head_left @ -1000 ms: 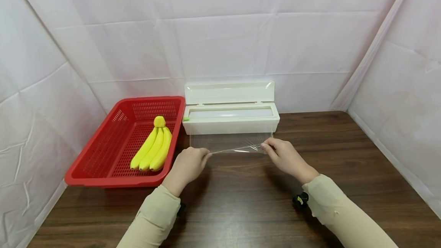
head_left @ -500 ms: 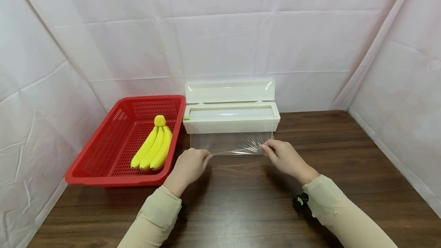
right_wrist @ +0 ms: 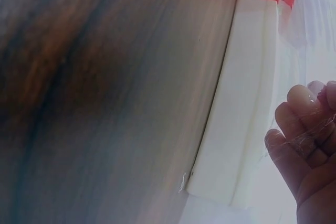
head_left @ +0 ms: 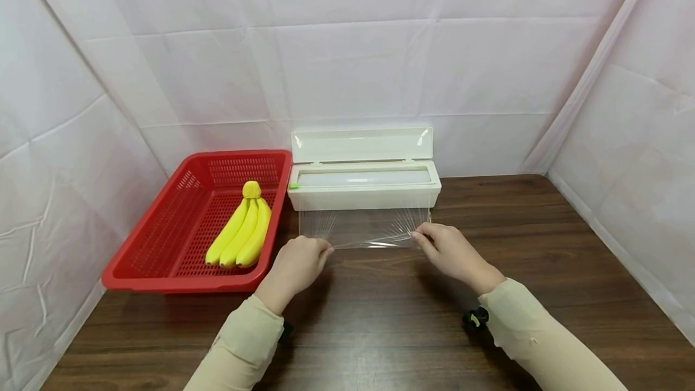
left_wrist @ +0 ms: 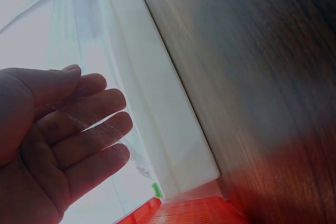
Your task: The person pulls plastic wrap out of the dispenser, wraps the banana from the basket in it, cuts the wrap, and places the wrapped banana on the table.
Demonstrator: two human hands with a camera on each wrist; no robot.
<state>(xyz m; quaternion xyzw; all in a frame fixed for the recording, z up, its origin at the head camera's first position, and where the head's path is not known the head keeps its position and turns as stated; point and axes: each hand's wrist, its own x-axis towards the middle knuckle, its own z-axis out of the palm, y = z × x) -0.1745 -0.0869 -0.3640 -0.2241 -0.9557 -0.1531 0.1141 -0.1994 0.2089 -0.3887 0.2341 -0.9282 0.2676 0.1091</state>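
Note:
A sheet of clear cling film (head_left: 369, 225) stretches out from the front of a white dispenser box (head_left: 364, 199), whose lid (head_left: 362, 145) stands raised at the back. My left hand (head_left: 295, 264) pinches the film's near left corner between thumb and index finger. At the near right corner my right hand (head_left: 449, 251) pinches it the same way. Creases fan out from both grips. In the left wrist view the thumb meets the index finger while the other fingers (left_wrist: 94, 150) spread loosely under the film. The right wrist view cuts off part of the right hand (right_wrist: 310, 140).
A red plastic basket (head_left: 184, 285) stands left of the dispenser, holding a bunch of yellow bananas (head_left: 241, 234). A small green tab (head_left: 294, 186) sits on the dispenser's left end. White cloth (head_left: 347, 65) hangs behind and at both sides of the dark wooden table (head_left: 369, 330).
Both hands have drawn slightly toward me, pulling the film's edge a little farther from the dispenser. Creases near the left grip show more clearly than a second ago.

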